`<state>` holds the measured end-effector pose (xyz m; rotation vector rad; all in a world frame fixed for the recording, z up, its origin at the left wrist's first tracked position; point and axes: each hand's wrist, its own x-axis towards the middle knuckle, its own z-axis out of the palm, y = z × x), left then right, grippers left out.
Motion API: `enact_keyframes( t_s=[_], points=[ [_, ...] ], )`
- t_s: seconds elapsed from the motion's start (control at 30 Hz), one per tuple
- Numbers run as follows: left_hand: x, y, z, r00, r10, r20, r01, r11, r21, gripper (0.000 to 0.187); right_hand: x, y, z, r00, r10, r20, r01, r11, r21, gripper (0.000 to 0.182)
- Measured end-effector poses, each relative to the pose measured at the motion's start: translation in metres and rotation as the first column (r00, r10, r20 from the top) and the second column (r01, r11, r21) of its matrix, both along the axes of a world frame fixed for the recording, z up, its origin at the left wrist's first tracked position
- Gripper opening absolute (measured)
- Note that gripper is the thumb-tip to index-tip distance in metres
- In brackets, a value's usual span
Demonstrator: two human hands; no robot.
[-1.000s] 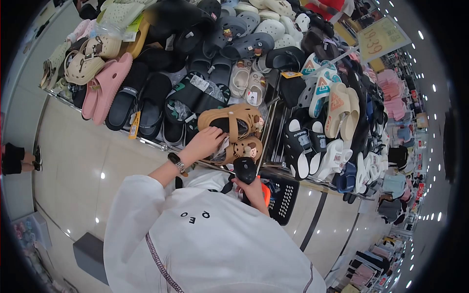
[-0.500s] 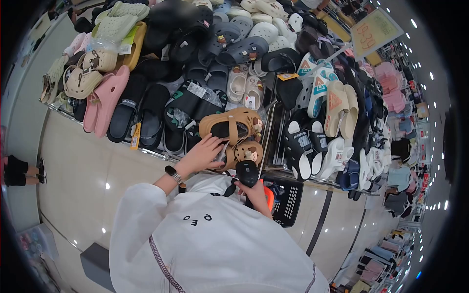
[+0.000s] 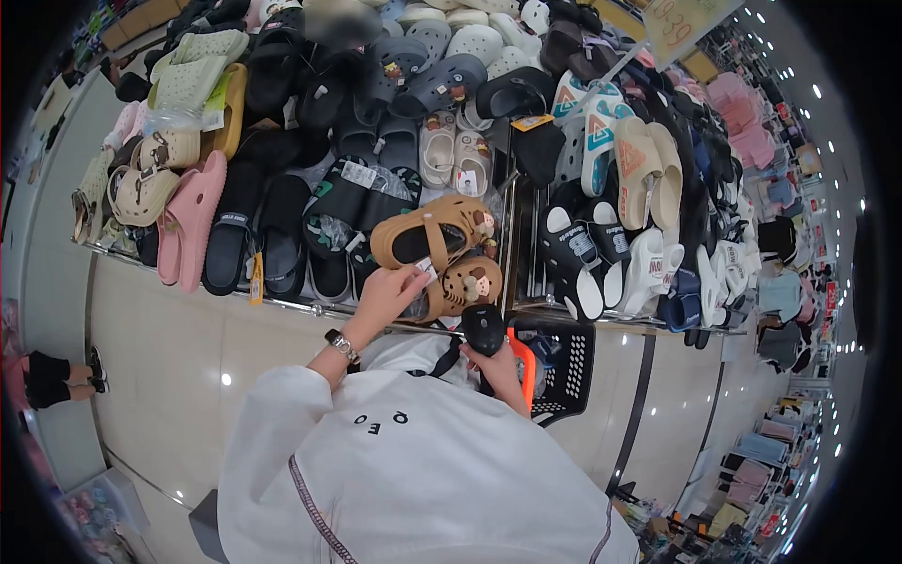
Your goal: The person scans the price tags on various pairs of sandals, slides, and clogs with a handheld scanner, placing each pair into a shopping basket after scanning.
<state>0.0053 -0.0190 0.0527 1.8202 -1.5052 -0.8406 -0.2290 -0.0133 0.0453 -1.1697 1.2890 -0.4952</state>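
Observation:
My left hand [image 3: 390, 296], with a watch on its wrist, pinches a small white price tag [image 3: 426, 270] on a pair of tan clogs. The upper tan clog [image 3: 413, 242] lies on its side with a strap across it. Below it the other tan clog [image 3: 470, 282] shows its holes and a cartoon charm. Close to my body, my right hand [image 3: 496, 365] is wrapped around a black handheld device with a rounded head [image 3: 484, 327], which looks like a barcode scanner. Its head stands just below the lower clog.
Slippers and clogs fill the rack, with pink slides [image 3: 191, 221] at left and black-and-white slides [image 3: 575, 258] at right. A metal rail [image 3: 315, 308] runs along the front edge. A black basket [image 3: 568, 371] with an orange handle stands beside my right hand. A price sign [image 3: 681, 28] rises above.
My left hand has gone from lying spread on the tan clogs to pinching the white tag. The clogs have tilted slightly. The view has shifted a little; my right hand still holds the black device.

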Motion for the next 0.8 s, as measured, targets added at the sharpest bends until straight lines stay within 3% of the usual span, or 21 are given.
enact_keyframes(
  t_s=[0.07,0.13,0.17,0.23,0.33,0.37,0.47,0.5,0.57,0.67,0.8],
  points=[
    [-0.002,-0.003,-0.015,0.997,-0.078,0.011,0.077,0.993,0.093,0.018,-0.002,0.002,-0.002,1.0,-0.017,-0.003,0.017,1.0,0.021,0.023],
    [-0.004,-0.006,-0.022,0.998,0.003,0.065,0.015,0.962,-0.273,0.026,-0.005,0.001,-0.009,0.999,-0.026,-0.024,0.026,1.0,-0.009,0.022],
    [-0.003,-0.01,-0.024,0.998,0.004,0.065,0.014,0.961,-0.275,0.026,-0.004,0.0,-0.008,0.999,-0.025,-0.024,0.025,1.0,-0.011,0.022],
    [-0.004,-0.02,-0.02,0.939,0.039,0.341,0.107,0.911,-0.399,0.03,-0.005,-0.001,-0.003,0.998,-0.016,-0.057,0.015,1.0,-0.011,0.022],
    [-0.007,-0.026,-0.008,0.934,-0.094,0.344,0.211,0.923,-0.321,0.035,-0.005,-0.002,-0.001,0.997,0.009,-0.075,-0.008,1.0,0.004,0.023],
    [-0.008,-0.026,-0.004,0.926,-0.172,0.336,0.236,0.958,-0.161,0.031,-0.004,-0.003,-0.001,0.997,0.013,-0.075,-0.013,1.0,0.004,0.023],
    [-0.009,-0.026,-0.013,0.901,-0.203,0.383,0.27,0.954,-0.13,0.028,-0.003,-0.005,-0.002,0.996,0.025,-0.088,-0.028,0.999,-0.031,0.022],
    [-0.01,-0.024,-0.013,0.901,-0.203,0.383,0.27,0.954,-0.131,0.028,-0.003,-0.005,-0.002,0.997,0.025,-0.073,-0.027,0.999,-0.036,0.022],
    [-0.01,-0.02,-0.015,0.978,-0.024,0.207,0.034,0.998,-0.045,0.026,-0.004,-0.003,-0.002,0.998,0.02,-0.058,-0.022,0.999,-0.036,0.021],
    [-0.006,-0.011,-0.023,0.993,0.041,0.109,-0.043,0.999,0.023,0.026,-0.004,-0.004,-0.001,0.998,-0.012,-0.054,0.01,1.0,-0.028,0.021],
    [-0.006,-0.003,-0.018,0.989,0.029,0.145,-0.034,0.999,0.031,0.026,-0.006,-0.002,0.0,0.999,-0.002,-0.05,0.001,1.0,-0.005,0.02]
  ],
)
